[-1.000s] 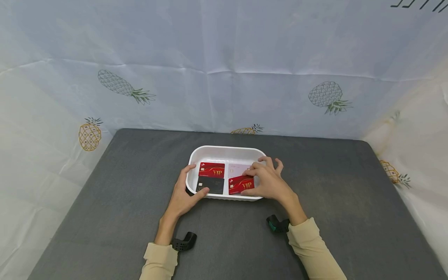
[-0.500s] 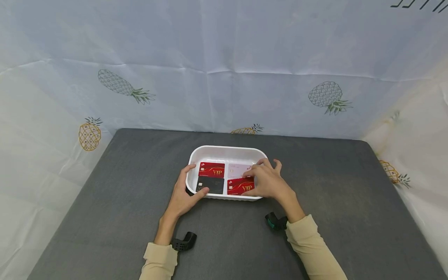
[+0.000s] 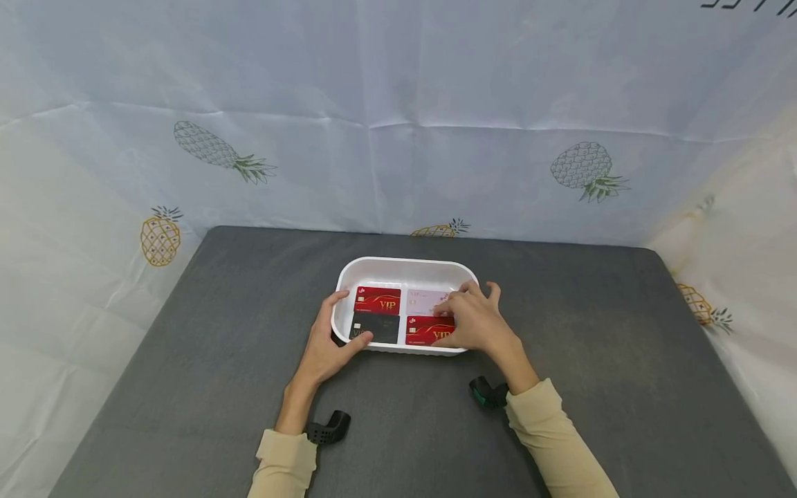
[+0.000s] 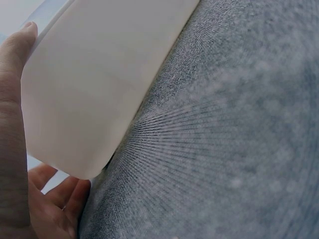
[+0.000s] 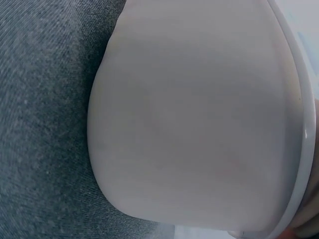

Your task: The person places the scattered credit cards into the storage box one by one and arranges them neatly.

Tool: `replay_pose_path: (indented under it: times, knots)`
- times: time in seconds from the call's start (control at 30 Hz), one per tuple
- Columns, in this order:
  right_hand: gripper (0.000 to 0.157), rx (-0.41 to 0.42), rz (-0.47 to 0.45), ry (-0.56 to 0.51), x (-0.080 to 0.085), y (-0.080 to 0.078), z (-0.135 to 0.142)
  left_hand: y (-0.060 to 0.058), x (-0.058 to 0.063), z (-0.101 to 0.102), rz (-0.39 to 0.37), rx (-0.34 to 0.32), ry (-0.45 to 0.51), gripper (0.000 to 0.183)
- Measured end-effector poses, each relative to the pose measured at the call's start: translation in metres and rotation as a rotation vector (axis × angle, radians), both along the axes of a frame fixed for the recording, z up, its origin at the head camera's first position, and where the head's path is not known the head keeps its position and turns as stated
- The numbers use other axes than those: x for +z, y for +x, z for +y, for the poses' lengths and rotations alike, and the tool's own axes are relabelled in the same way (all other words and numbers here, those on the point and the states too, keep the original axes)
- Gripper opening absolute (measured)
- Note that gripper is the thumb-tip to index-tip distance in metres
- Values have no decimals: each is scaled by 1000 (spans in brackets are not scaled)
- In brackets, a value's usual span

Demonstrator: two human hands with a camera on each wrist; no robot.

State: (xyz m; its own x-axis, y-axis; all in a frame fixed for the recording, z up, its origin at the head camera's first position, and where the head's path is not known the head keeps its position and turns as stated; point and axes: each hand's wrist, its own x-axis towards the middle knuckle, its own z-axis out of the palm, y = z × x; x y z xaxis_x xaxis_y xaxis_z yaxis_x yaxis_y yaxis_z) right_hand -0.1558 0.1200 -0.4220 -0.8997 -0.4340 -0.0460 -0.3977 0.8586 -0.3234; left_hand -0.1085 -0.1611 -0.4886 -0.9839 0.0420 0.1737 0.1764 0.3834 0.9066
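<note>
A white tray (image 3: 398, 265) holds two red VIP cards, a black card (image 3: 381, 328) and a pale pink card (image 3: 423, 302), laid two by two. My left hand (image 3: 324, 344) grips the tray's left end, thumb over the front rim. In the left wrist view, that hand's thumb (image 4: 12, 114) lies along the tray's outer wall (image 4: 99, 79). My right hand (image 3: 479, 321) reaches over the tray's right end and pinches the front right red card (image 3: 426, 330) between thumb and fingers. In the right wrist view, the tray wall (image 5: 189, 119) hides most of the hand.
The other red card (image 3: 376, 300) lies back left, behind the black one. A grey cloth-covered table (image 3: 205, 373) carries the tray. Behind it hangs a pale curtain (image 3: 398, 166) with pineapple prints. Black wrist mounts (image 3: 330, 427) sit on both forearms.
The front right red card was slightly tilted; it has turned level, lining up below the pink card. My right hand shifted a little with it. The left hand has kept its hold.
</note>
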Motion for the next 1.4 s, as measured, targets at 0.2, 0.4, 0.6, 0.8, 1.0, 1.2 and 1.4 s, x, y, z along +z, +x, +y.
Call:
replay_pose_path:
  times: [0.2, 0.4, 0.6, 0.8, 1.0, 1.2, 1.4]
  knots:
    - [56, -19, -6, 16, 0, 0, -2, -1, 0, 0, 7, -1, 5, 84]
    - [57, -33, -15, 40, 0, 0, -4, -1, -1, 0, 4, 1, 3, 84]
    - [56, -36, -3, 45, -1, 0, -4, -1, -1, 0, 4, 0, 1, 84]
    - [55, -33, -5, 20, -3, 0, -3, 0, -1, 0, 7, 0, -2, 84]
    - [56, -31, 10, -13, -5, 0, -1, 0, 0, 0, 5, -1, 3, 85]
    - [58, -29, 29, -57, -5, 0, 0, 0, 1, 0, -2, -1, 8, 84]
    - [56, -29, 34, -106, -7, 0, 1, 0, 1, 1, -6, 1, 8, 85]
